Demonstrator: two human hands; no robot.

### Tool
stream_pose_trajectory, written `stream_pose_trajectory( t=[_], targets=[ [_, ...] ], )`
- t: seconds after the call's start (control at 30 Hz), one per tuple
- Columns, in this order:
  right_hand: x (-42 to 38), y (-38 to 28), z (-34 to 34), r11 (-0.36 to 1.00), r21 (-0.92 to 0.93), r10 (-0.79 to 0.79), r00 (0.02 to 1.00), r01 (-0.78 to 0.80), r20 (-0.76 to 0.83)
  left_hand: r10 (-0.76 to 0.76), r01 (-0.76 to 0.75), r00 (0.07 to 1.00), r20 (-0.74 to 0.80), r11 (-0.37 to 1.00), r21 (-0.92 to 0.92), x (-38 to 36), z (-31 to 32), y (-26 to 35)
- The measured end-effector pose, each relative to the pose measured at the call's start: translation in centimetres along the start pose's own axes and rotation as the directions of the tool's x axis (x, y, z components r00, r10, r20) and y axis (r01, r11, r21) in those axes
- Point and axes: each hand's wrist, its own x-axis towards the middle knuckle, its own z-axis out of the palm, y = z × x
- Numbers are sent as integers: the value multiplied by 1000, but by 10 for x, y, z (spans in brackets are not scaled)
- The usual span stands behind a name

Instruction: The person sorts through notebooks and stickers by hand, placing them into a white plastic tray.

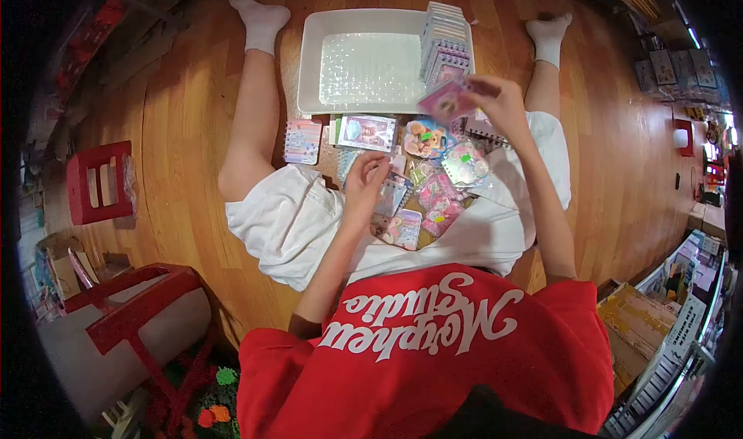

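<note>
I sit on a wooden floor with my legs spread and a pile of small packets [433,183] between them. My right hand [495,102] holds a pink packet [445,102] up, just in front of the white tray [309,60]. A row of packets [445,48] stands on edge along the tray's right side. My left hand [364,180] rests on the pile, its fingers closed on a clear-wrapped packet [387,199]. Other packets lie flat near the tray's front edge, among them a pale card [302,141] and a boxed one [366,132].
A red stool [97,182] stands at the left and a red chair frame [131,307] at the lower left. Cardboard boxes and shelves of goods [673,315] fill the right side. More goods line the upper right wall [673,67].
</note>
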Motion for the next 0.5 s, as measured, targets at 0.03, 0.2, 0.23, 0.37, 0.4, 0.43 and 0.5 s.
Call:
stream_pose_trajectory(
  t=[0.03, 0.2, 0.23, 0.37, 0.4, 0.43, 0.5],
  targets=[
    [8, -1, -5, 998, -55, -23, 1000, 23, -5, -32, 33, 999, -24, 999, 16, -2, -4, 2],
    [36, 12, -12, 978, -143, -155, 988, 155, 11, 65, -65, 998, -23, 997, -34, -6, -31, -3],
    [39, 15, -11, 978, -133, -161, 987, 163, 23, 59, -60, 998, -38, 997, -44, -8, -34, -3],
    [48, 20, -7, 959, -99, -266, 964, 267, 27, 32, -38, 996, -85, 997, -74, -10, -42, -8],
    [50, 19, -5, 944, -132, -296, 953, 302, 60, 25, -31, 996, -84, 997, -72, -10, -44, -10],
    [51, 19, -5, 928, -165, -324, 942, 335, 92, 19, -24, 997, -79, 997, -70, -9, -44, -12],
    [52, 30, 3, 910, -179, -350, 925, 373, 148, 21, -25, 998, -67, 997, -68, -7, -40, -15]
  ],
)
